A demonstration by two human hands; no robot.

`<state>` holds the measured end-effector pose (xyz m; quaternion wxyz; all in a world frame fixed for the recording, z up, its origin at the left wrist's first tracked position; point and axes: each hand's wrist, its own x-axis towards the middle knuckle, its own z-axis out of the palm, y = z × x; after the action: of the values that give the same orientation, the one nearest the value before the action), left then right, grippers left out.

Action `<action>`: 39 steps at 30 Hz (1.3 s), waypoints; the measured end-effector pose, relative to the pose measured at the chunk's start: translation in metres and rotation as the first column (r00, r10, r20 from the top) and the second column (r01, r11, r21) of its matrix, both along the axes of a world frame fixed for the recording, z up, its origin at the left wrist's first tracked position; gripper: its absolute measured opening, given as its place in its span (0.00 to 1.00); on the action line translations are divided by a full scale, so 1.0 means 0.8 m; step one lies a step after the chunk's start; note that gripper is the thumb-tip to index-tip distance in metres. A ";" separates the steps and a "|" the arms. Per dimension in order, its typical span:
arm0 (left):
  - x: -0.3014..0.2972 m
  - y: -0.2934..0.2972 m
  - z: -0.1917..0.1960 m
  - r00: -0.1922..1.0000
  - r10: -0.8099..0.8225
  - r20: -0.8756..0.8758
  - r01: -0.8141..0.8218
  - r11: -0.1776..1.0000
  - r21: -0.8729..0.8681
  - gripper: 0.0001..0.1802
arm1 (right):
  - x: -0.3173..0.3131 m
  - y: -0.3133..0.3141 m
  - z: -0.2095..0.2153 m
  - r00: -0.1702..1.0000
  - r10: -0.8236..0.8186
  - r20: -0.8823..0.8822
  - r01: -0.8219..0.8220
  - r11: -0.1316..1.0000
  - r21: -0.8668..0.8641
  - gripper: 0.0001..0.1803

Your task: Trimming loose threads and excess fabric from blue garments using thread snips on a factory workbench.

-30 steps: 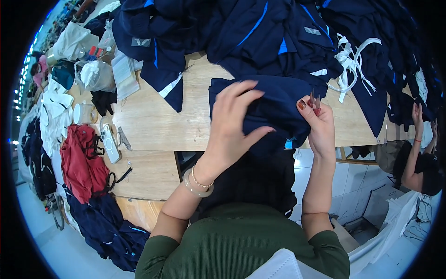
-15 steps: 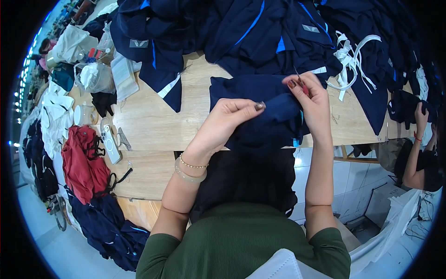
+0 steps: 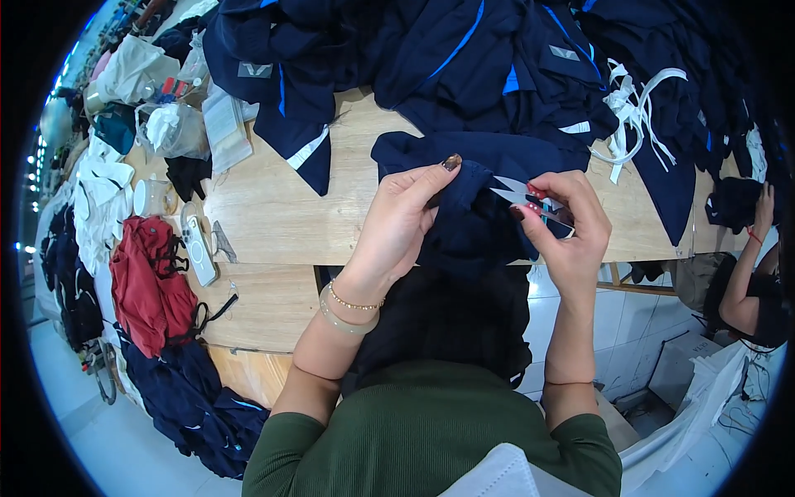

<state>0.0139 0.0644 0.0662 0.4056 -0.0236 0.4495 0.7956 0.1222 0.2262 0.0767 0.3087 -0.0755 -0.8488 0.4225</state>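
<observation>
The left hand [image 3: 397,219] pinches a navy garment [image 3: 465,222] between both hands, fingers partly hidden; the right hand [image 3: 573,228] grips snips [image 3: 515,197] aimed toward ten o'clock, whether touching cloth I can't tell. Beyond, at twelve, a navy pile [image 3: 464,87] is cut off.

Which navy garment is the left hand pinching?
The navy garment at the near edge of the table, between the left hand and thread snips; the navy heap lies farther back, unheld.
</observation>
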 end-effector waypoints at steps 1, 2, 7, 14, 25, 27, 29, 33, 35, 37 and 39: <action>0.000 0.000 0.001 1.000 -0.011 -0.007 0.011 1.000 0.010 0.10 | -0.002 -0.001 -0.001 0.999 0.026 -0.028 -0.025 0.999 0.035 0.14; 0.000 -0.001 0.000 1.000 -0.012 -0.006 0.012 1.000 0.011 0.10 | -0.005 -0.004 -0.002 0.998 0.029 -0.061 -0.028 0.999 0.031 0.14; -0.001 -0.008 -0.007 1.000 -0.025 0.010 0.025 0.999 0.026 0.09 | -0.010 -0.012 0.005 1.000 0.012 -0.028 -0.011 0.999 0.042 0.14; 0.005 -0.003 -0.005 1.000 0.009 -0.015 -0.009 0.999 -0.035 0.11 | -0.013 -0.009 0.000 0.998 0.043 -0.044 -0.039 0.995 0.087 0.13; 0.003 -0.004 -0.008 0.953 -0.041 -0.299 0.018 0.997 -0.077 0.12 | -0.017 -0.004 0.014 0.996 0.079 0.036 -0.081 0.995 0.052 0.12; 0.006 -0.003 -0.007 0.956 -0.029 -0.292 0.007 0.997 -0.077 0.12 | -0.017 -0.005 0.014 0.995 0.093 0.031 -0.096 0.991 0.091 0.12; 0.006 -0.002 -0.007 0.959 -0.021 -0.284 -0.001 0.997 -0.077 0.13 | -0.015 -0.003 0.015 0.994 0.084 0.065 -0.091 0.989 0.120 0.12; 0.004 -0.006 -0.005 0.970 0.012 -0.245 -0.028 0.998 -0.061 0.11 | -0.013 0.003 -0.001 0.996 -0.015 -0.088 0.005 0.994 -0.114 0.11; 0.000 -0.008 -0.005 0.979 0.030 -0.201 -0.040 0.998 -0.043 0.11 | -0.004 0.016 -0.009 0.984 -0.160 -0.082 0.130 0.948 -0.290 0.10; -0.013 -0.015 -0.011 0.986 0.065 -0.153 -0.060 0.997 0.037 0.10 | 0.005 0.039 -0.023 0.981 -0.160 -0.110 0.108 0.921 -0.374 0.12; -0.028 -0.032 -0.017 0.982 0.073 -0.172 -0.061 0.995 0.072 0.11 | 0.022 0.048 -0.031 0.986 -0.162 -0.045 0.124 0.882 -0.455 0.12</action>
<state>-0.0089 0.0385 0.0530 0.3382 0.0445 0.4554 0.8224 0.1397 0.2646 0.0516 0.3475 -0.1899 -0.7065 0.5865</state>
